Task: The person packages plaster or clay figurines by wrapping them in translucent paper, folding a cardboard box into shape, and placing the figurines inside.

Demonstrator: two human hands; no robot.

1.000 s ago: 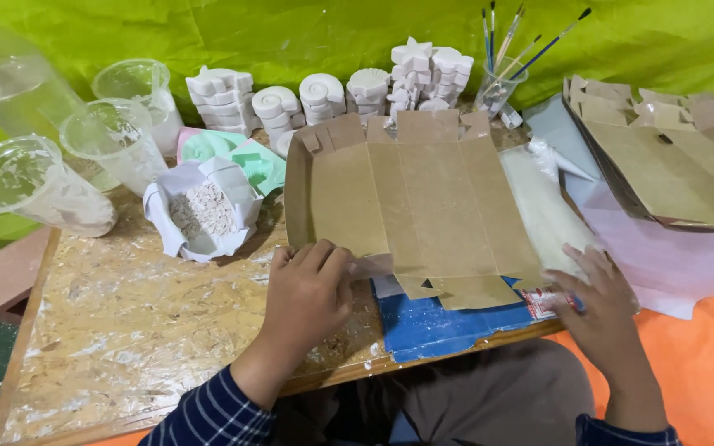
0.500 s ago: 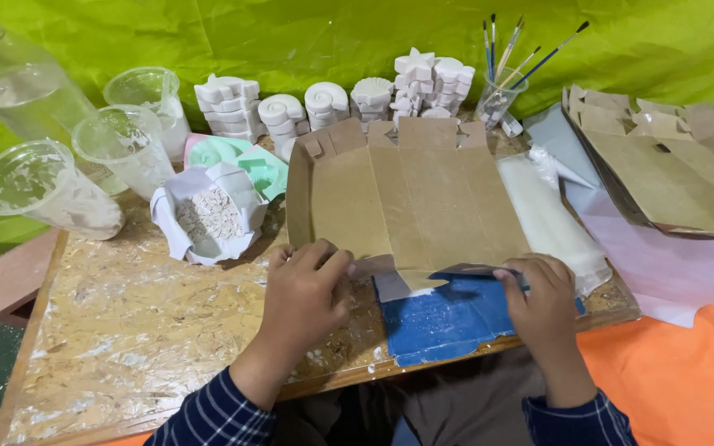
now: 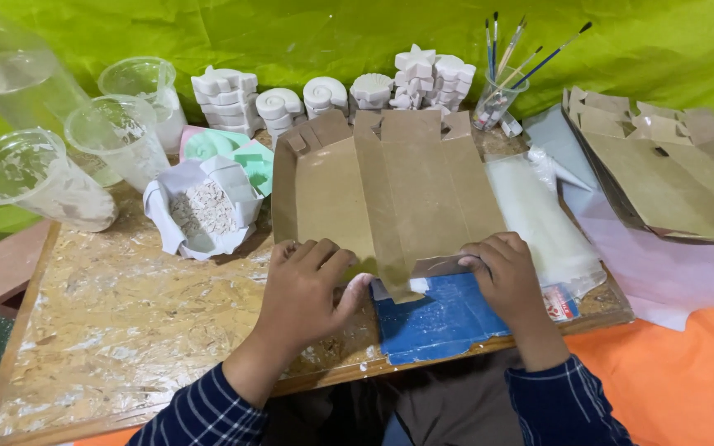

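A flat brown cardboard box blank (image 3: 398,190) lies unfolded on the chipboard table (image 3: 126,330), its near end partly folded up. My left hand (image 3: 307,289) presses on the near left edge of the blank, fingers curled over it. My right hand (image 3: 506,277) grips the small flap at the near right edge. A blue sheet (image 3: 448,318) lies under the blank's near end. Whether anything is hidden under my palms I cannot tell.
Several clear plastic cups (image 3: 117,136) stand at the left. White plaster shell casts (image 3: 324,95) line the back by a glass of paintbrushes (image 3: 497,91). A white paper of plaster bits (image 3: 204,206), green moulds (image 3: 233,153), a clear plastic bag (image 3: 539,215) and stacked flat boxes (image 3: 663,169) surround the blank.
My right hand has come in from the right side of the table to the near right flap of the cardboard blank and taken hold of it. My left hand has stayed on the blank.
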